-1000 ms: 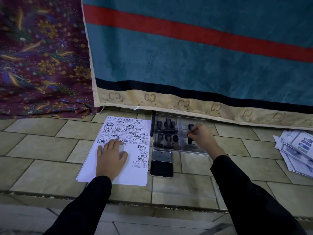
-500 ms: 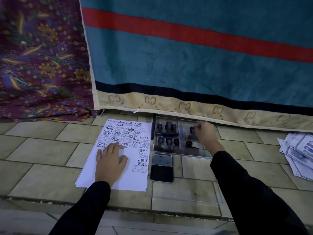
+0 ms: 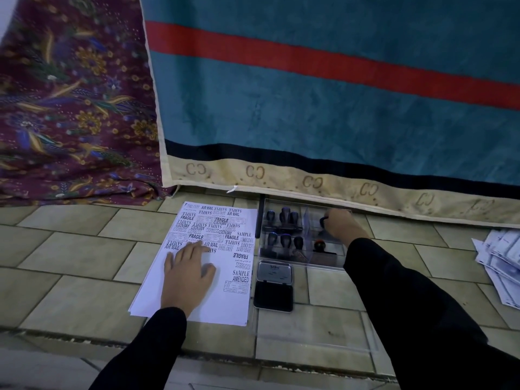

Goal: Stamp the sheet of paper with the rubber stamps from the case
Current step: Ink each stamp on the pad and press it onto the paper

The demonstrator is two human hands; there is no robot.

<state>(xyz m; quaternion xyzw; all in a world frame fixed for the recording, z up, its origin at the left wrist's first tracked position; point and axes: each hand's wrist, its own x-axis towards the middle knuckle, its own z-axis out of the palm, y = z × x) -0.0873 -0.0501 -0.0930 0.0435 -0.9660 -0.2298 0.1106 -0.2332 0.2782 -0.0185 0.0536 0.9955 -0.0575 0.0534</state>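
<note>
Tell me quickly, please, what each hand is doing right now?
Left hand: open, flat on the sheet of paper.
Right hand: closed on a stamp handle in the case.

Right hand (image 3: 342, 225) hides part of the case (image 3: 302, 233); we cannot tell its grip. Loose papers (image 3: 499, 270) cut off at right edge.

Matt white paper sheet (image 3: 197, 277), clear glossy plastic case (image 3: 302, 235), shiny metal-lidded ink pad (image 3: 274, 285), matt stone-like floor tiles (image 3: 70, 277), plush teal blanket (image 3: 309, 108).
</note>
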